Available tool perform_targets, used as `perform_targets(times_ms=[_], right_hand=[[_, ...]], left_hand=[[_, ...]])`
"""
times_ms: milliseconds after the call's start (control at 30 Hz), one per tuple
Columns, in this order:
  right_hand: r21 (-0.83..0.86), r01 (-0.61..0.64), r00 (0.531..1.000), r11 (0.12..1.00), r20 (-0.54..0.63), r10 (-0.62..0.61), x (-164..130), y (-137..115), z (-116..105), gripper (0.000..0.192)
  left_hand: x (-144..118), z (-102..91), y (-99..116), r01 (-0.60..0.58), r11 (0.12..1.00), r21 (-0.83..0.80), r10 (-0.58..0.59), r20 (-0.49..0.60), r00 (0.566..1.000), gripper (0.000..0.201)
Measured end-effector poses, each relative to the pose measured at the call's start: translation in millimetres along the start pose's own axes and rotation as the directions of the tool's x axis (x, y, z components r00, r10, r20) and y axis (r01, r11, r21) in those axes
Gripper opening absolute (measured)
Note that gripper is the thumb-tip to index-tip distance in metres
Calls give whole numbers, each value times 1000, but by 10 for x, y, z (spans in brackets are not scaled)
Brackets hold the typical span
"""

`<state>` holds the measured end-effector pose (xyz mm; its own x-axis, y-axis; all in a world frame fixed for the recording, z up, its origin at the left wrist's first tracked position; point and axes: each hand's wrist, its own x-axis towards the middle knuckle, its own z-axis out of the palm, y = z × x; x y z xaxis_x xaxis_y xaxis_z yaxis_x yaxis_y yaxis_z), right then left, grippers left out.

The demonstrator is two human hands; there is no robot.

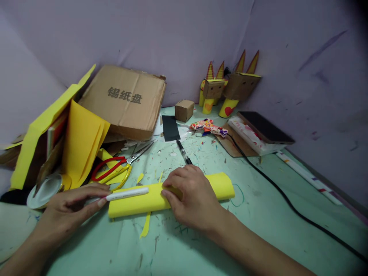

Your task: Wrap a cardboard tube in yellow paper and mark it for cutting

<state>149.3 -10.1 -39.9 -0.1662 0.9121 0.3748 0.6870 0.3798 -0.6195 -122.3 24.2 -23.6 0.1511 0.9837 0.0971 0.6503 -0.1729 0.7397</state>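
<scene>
My left hand (73, 203) pinches a white marker (128, 193), which lies along the left part of a yellow paper tube (222, 187). The tube looks flattened and rests crosswise on the table. Over its middle, my right hand (191, 195) is closed, with thumb and fingertips on the paper; the palm side is hidden. Scissors (126, 165) with one red and one yellow handle lie behind the tube, blades partly apart. A dark pen (183, 152) points away just beyond my right hand. Thin yellow paper scraps (146, 225) lie around and under the tube.
At the back left lean a cardboard box (123, 103) and folded yellow paper (83, 142). A tape roll (44, 191) stands near my left hand. A patterned glue gun (208, 126) trails a black cord (273, 188) across the right. Cardboard figures (212, 90) stand by the wall.
</scene>
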Motion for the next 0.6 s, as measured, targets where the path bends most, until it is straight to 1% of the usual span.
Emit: perform_targets(times_ms=[133, 300, 367, 433, 600], right_hand=[[7, 17, 1000, 1000, -7, -17, 3, 6, 2, 6], [24, 133, 991, 991, -7, -133, -1, -41, 50, 15], [34, 172, 985, 984, -19, -172, -5, -69, 94, 15], [35, 187, 982, 982, -33, -186, -5, -84, 144, 15], [-31, 207, 977, 978, -47, -208, 26, -65, 234, 13]], left_hand=[[15, -1, 9, -43, 998, -36, 44, 21, 999, 4], [48, -40, -68, -147, 989, -6, 146, 150, 978, 10], [44, -49, -74, -148, 989, 7, 145, 166, 976, 13], [37, -48, -60, -147, 989, 3, 145, 180, 973, 16], [33, -27, -19, -162, 985, -56, 170, 193, 966, 18]])
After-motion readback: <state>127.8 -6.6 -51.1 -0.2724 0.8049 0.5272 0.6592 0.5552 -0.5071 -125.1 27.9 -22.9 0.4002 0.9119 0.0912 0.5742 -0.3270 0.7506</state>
